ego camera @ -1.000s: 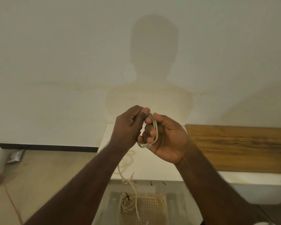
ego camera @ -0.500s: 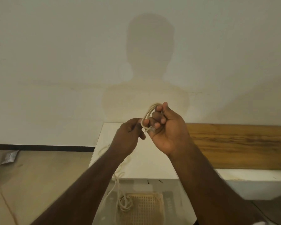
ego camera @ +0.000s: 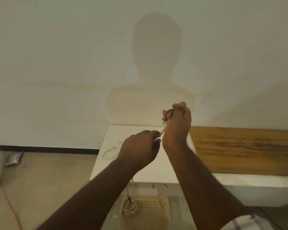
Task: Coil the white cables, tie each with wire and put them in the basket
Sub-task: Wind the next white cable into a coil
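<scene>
Right hand [ego camera: 177,125]: raised above the white bench [ego camera: 140,170], its back to the camera, fingers [ego camera: 168,114] curled tight around a bundle of white cable [ego camera: 163,129]; the coil itself is mostly hidden inside the fist.
Left hand [ego camera: 140,146]: lower than the right hand and just beside its wrist, over the bench; its fingers are curled in and pinch the strand of cable that runs up into the right fist.
Cable in the hands: a short pale length shows between the two hands, taut and slanting; a clear tip sticks out under the right hand's fingers.
Loose cable [ego camera: 111,152]: thin white loops lie on the bench top, left of the left hand, partly hidden by the forearm; a strand hangs down off the bench's near edge towards the basket.
Basket [ego camera: 150,213]: a cream lattice basket sits below the bench's near edge, between the two forearms.
Tied coil [ego camera: 130,208]: a small white coil lies in the basket's left part, with a dark wire tie [ego camera: 129,198] sticking up from it.
Spare ties [ego camera: 153,185]: two short dark wire pieces lie just below the bench's near edge, above the basket.
Wooden board [ego camera: 243,150]: lies flat to the right of the bench top, touching the wall.
Floor left of the bench: a pale roll and a silvery packet [ego camera: 13,159] lie near the wall.
</scene>
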